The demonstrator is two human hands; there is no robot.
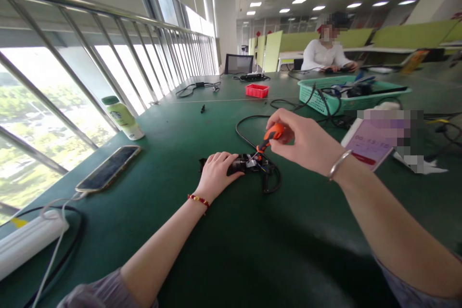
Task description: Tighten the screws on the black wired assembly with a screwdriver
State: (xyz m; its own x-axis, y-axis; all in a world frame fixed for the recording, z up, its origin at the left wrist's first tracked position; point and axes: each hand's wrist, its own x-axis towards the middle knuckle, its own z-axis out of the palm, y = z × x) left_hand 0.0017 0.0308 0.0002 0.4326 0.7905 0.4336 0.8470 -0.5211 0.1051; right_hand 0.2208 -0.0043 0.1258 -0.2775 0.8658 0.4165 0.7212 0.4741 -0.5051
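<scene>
On the green table lies a dark, elongated device, its right end opened up with small parts and thin wires showing. My left hand lies over its left part with fingers and thumb around it, pressing it to the table. Between the closed fingers of my right hand is an orange-and-black screwdriver, tilted with its shaft down at the device's exposed end. A black cable loops beside that end. My left palm hides much of the device, and its exact kind is unclear.
Behind stand a small red tray and a green basket of cables. At right a phone shows a timer; at left are another phone, a bottle and a white power strip. A person sits across the table.
</scene>
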